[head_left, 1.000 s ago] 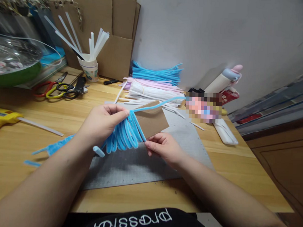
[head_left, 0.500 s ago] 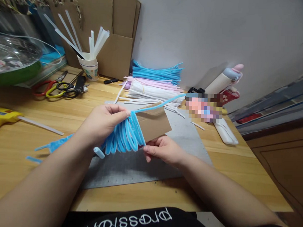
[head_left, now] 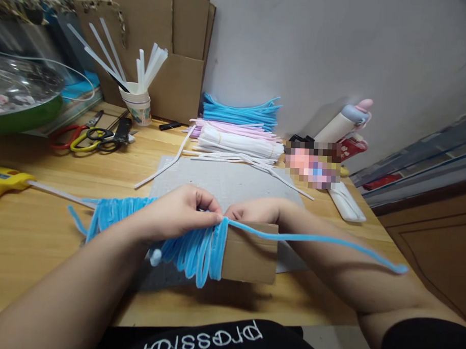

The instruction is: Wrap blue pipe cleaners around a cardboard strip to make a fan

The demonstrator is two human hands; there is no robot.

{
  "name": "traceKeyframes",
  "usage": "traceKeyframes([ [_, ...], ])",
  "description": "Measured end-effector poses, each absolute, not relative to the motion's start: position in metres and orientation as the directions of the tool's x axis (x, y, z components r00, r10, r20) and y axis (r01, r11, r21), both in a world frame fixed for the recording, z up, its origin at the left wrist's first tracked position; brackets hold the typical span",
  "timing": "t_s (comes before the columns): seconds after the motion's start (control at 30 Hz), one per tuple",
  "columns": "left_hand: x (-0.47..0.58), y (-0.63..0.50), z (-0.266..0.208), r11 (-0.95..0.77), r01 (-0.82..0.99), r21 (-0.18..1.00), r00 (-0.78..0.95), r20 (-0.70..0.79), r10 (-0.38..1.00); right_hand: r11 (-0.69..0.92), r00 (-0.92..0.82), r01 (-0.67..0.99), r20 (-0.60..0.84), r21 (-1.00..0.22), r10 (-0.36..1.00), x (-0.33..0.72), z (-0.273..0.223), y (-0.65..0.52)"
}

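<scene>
A strip of cardboard is held up over the desk, with blue pipe cleaner wound round it in many side-by-side turns. My left hand pinches the last turn against the strip's top edge with thumb and forefinger. From that pinch a loose pipe cleaner tail stretches right, across the front of my right forearm. My right hand is behind the bare end of the cardboard, its fingers curled near the top edge. What those fingers hold is hidden.
Beneath lies a grey cutting mat. Behind it are bundles of blue, pink and white pipe cleaners. To the left are scissors, a paper cup of glue sticks and a yellow glue gun. A bottle stands back right.
The wrapped strip has come lower and levelled out. My right hand has moved from its lower edge to behind the top edge. The loose tail now points right and slightly down.
</scene>
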State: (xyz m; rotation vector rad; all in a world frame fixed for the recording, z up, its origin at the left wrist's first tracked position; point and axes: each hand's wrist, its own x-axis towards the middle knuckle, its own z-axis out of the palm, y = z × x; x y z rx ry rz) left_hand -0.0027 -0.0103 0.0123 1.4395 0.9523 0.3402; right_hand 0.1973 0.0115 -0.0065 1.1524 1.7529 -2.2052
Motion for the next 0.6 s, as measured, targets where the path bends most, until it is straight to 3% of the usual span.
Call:
traceKeyframes([
  [0.1, 0.000, -0.010, 0.009, 0.082, 0.393, 0.916, 0.628, -0.333, 0.703, -0.550, -0.732, 0.506, -0.668, -0.665, 0.135, 0.199, -0.008, 0.020],
  [0.23, 0.001, -0.009, 0.006, -0.014, 0.460, 0.888, 0.625, -0.313, 0.715, -0.588, -0.724, 0.477, -0.671, -0.653, 0.157, 0.203, -0.002, 0.030],
  [0.43, 0.003, -0.008, 0.005, -0.090, 0.557, 0.826, 0.567, -0.298, 0.768, -0.363, -0.740, 0.466, -0.580, -0.807, 0.339, 0.206, 0.013, 0.029],
  [0.6, 0.004, -0.007, 0.002, -0.137, 0.614, 0.777, 0.546, -0.293, 0.785, -0.152, -0.738, 0.484, -0.495, -0.862, 0.460, 0.204, 0.016, 0.019],
])
